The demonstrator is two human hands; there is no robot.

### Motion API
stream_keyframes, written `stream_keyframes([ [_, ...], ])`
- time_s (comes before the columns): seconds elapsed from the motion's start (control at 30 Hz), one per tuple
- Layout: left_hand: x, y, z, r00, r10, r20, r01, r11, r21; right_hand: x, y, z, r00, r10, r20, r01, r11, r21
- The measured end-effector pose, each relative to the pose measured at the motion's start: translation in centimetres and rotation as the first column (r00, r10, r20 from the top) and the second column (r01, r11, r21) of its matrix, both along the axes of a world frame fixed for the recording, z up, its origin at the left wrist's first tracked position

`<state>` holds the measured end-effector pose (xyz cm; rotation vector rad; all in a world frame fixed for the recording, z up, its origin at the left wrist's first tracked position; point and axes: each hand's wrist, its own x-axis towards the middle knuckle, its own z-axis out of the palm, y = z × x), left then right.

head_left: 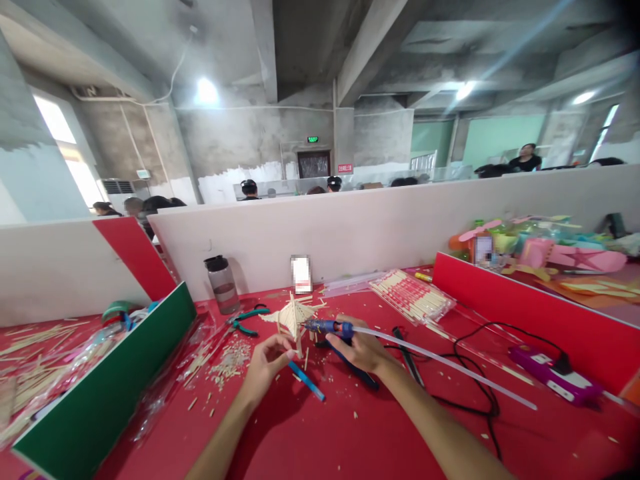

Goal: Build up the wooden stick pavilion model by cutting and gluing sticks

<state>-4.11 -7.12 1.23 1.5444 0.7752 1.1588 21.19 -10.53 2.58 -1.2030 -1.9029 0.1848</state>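
Note:
In the middle of the red table stands a small model [293,317] of thin wooden sticks, with a pointed, roof-like top. Its lower part is partly hidden by my fingers. My left hand [270,360] pinches a thin wooden stick at the near side of the model; where the stick ends is hard to make out. A blue hot glue gun [327,327] is gripped in my right hand [365,350], its nozzle close to the model's right side. From its back sticks a long clear glue stick [450,370]. A blue pen-like tool [307,381] lies just below my left fingertips.
Teal-handled pliers [245,325] and wood clippings [230,360] lie left of the model, a water bottle [221,285] behind. A phone [301,275] leans on the partition. Bundled sticks [413,297], a black cable [480,387] and a purple power strip [553,375] are on the right.

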Motion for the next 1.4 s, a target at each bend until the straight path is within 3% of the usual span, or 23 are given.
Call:
stream_keyframes([
  [0.67,0.4,-0.5,0.2,0.999,-0.036,-0.008,0.036,0.999,0.006,-0.2,0.2,-0.2,0.997,-0.046,0.06,0.044,0.999,0.028],
  [0.83,0.5,-0.6,0.5,1.0,-0.021,-0.017,0.022,0.999,0.028,0.5,-0.3,0.8,0.993,-0.007,0.115,0.01,1.0,-0.021],
  [1.1,0.5,-0.7,0.4,1.0,-0.005,-0.022,0.005,1.0,0.024,0.9,-0.7,1.3,0.998,0.067,0.021,-0.066,0.996,-0.062],
  [1.4,0.4,-0.4,0.1,1.0,-0.011,-0.029,0.012,1.0,0.026,0.5,0.0,0.2,0.994,-0.058,0.09,0.052,0.996,0.072],
])
